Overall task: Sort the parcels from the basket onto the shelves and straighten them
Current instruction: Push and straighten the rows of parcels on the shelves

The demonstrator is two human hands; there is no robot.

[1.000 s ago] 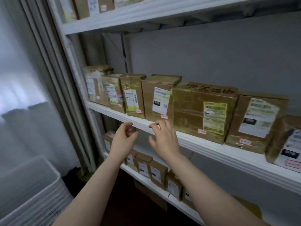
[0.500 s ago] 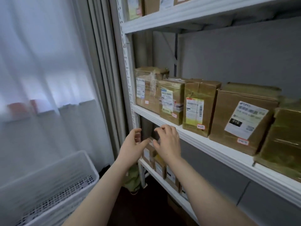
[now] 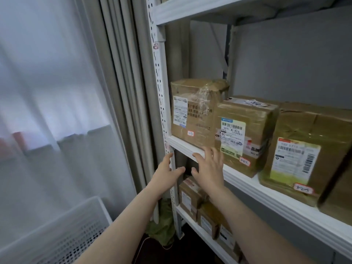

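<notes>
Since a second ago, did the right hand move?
Yes. The right hand slid left along the shelf edge, toward the end parcel by the post.

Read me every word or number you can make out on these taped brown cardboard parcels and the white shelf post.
"2010": top label of the middle taped brown cardboard parcel.
"A278": end of the code on its white front label.
"22": apparently, on the red-ringed sticker on the white metal shelf post.
Too blurred: Chinese print on the left brown parcel, the handwritten tags, the label on the right parcel.
</notes>
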